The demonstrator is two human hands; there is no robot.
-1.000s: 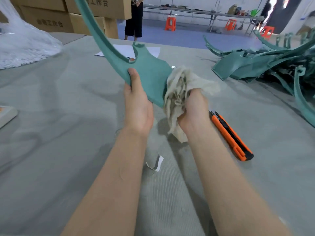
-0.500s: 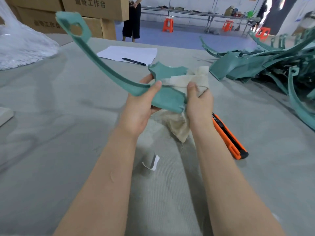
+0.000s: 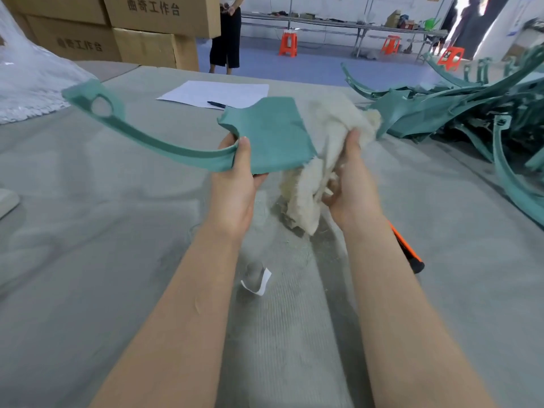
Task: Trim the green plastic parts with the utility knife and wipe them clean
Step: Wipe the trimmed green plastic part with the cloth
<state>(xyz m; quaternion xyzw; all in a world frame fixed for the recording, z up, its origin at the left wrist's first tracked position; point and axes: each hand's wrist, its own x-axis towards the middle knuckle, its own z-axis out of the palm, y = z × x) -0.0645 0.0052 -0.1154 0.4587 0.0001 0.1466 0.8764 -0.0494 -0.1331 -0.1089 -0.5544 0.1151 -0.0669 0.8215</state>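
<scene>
The green plastic part (image 3: 266,134) was held in the air above the tabletop (image 3: 88,245), its thin curved arm reaching out to the left and ending in a ring. The left grip (image 3: 235,184), a bare hand, was clamped where the arm meets the broad plate, thumb on top and fingers beneath. By its look the part was light and stiff, though probably springy along the arm, with a matt face that should not slip. That junction seemed the best place to take hold, since the long arm would likely flex and swing if held by its tip. Just right of the plate, apart from it, hung the cream rag (image 3: 332,134), bunched in the right grip (image 3: 350,184), whose fingers were closed round the cloth. Farther right the orange utility knife (image 3: 409,254) lay on the tabletop, mostly hidden behind the forearm, with the pile of green parts (image 3: 471,113) beyond. Half a second earlier the rag had been pressed on the plate under the right thumb. It had since come off, and the part had turned flatter, its ring end lower in view.
</scene>
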